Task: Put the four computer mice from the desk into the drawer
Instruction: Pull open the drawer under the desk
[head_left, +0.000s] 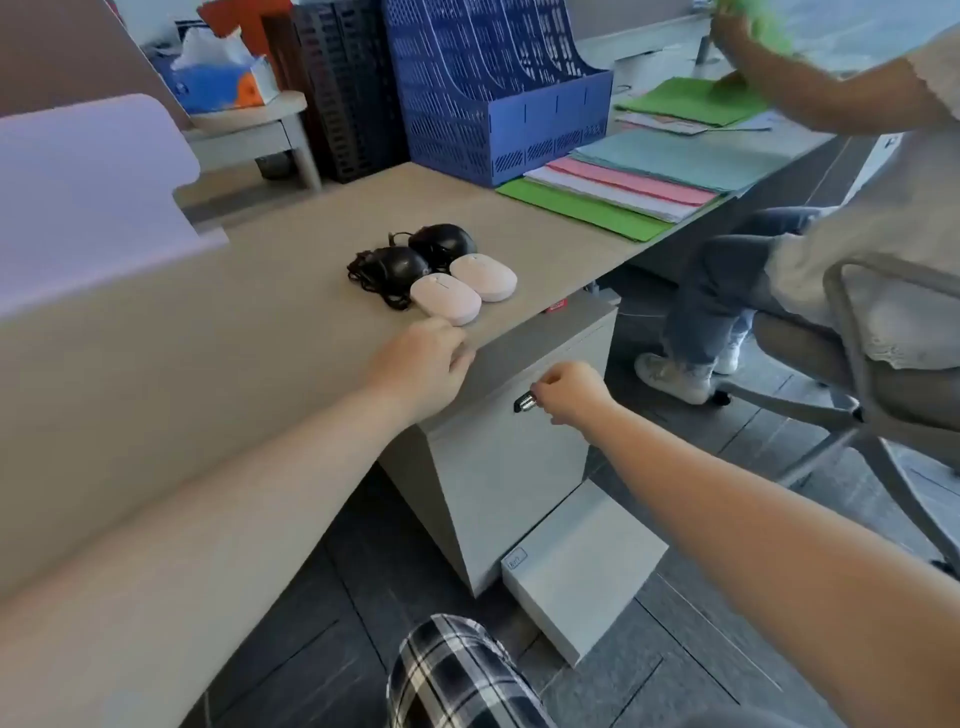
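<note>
Two black wired mice (402, 265) (442, 242) and two white mice (445, 298) (483, 277) lie clustered near the front edge of the beige desk (249, 322). Below the desk stands a grey drawer cabinet (498, 467) with its drawer closed. My right hand (569, 392) grips the metal drawer handle (524, 402). At the desk edge, just in front of the nearer white mouse, rests my left hand (421, 366), fingers loosely curled and holding nothing.
Blue file racks (493, 83), stacked coloured folders (639, 192) and a tissue box (218, 78) stand at the back. Another person sits on an office chair (857, 374) at the right. A white box (582, 566) lies on the floor by the cabinet.
</note>
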